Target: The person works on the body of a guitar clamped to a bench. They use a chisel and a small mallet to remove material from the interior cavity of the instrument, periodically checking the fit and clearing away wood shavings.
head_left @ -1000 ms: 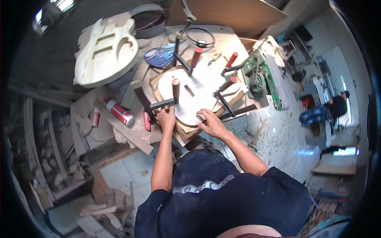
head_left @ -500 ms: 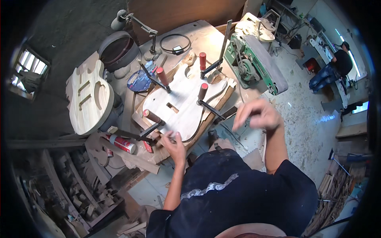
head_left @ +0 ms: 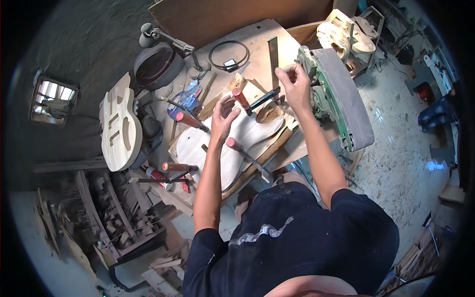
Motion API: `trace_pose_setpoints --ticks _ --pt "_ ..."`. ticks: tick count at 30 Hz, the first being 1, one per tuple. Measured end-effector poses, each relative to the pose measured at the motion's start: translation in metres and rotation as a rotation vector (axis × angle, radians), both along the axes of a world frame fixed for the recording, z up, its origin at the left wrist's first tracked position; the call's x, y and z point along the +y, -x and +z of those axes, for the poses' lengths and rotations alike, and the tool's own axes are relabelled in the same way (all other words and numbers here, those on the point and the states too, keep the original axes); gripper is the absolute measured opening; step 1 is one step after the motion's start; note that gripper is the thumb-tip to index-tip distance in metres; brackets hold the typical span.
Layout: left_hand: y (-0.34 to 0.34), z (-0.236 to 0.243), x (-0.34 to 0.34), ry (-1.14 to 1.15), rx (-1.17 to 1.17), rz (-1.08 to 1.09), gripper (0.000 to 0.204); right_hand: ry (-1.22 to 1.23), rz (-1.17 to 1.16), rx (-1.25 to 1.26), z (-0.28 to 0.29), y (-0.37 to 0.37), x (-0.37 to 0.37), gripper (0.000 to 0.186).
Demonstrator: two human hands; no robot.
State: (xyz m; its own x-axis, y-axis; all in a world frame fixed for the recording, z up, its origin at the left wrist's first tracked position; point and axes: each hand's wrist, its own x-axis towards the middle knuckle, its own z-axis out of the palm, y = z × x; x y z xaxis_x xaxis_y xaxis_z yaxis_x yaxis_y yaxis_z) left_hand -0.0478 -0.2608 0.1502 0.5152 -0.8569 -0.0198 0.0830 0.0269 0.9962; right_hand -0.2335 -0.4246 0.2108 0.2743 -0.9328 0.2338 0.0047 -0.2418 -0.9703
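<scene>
A pale wood guitar body (head_left: 190, 142) lies on the bench, held down by several bar clamps with red handles. My left hand (head_left: 223, 121) is over the body with fingers bent and apart, beside the red handle of the far clamp (head_left: 241, 100); it appears not to grip it. My right hand (head_left: 297, 90) is raised at that clamp's upright steel bar (head_left: 273, 57). Its fingers are loosely curled and apart, with nothing visible in them; whether a fingertip touches the bar is unclear. Other clamps include a near-left one (head_left: 178, 167) and a right-side one (head_left: 242, 151).
A green belt sander (head_left: 341, 99) stands close to my right forearm. On the left leans another guitar body (head_left: 120, 131). A desk lamp (head_left: 170, 39), a coiled black cable (head_left: 227, 55) and a blue item (head_left: 182, 106) are at the back. Wood offcuts fill a rack (head_left: 116, 208) at lower left.
Both hands have moved away from me toward the far clamp, the left from the near edge, the right from beside the bench. The view has shifted, and the far clamp's handle now tilts.
</scene>
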Motion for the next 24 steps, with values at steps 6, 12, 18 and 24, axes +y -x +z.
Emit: trace_pose_setpoints --ticks 6,12,18,24 --pt "0.01 -0.006 -0.053 -0.007 -0.107 -0.146 0.029 0.282 0.04 0.208 -0.043 -0.013 -0.045 0.061" --pt "0.004 -0.033 -0.083 0.02 0.081 -0.109 0.039 0.076 0.219 0.555 -0.05 -0.022 -0.049 0.057" --pt "-0.043 -0.03 -0.099 0.091 0.228 -0.91 0.029 0.105 0.238 0.645 -0.032 -0.022 -0.044 0.06" --pt "0.02 -0.039 -0.08 0.048 -0.254 0.171 0.038 0.221 0.217 0.654 -0.048 -0.02 -0.049 0.062"
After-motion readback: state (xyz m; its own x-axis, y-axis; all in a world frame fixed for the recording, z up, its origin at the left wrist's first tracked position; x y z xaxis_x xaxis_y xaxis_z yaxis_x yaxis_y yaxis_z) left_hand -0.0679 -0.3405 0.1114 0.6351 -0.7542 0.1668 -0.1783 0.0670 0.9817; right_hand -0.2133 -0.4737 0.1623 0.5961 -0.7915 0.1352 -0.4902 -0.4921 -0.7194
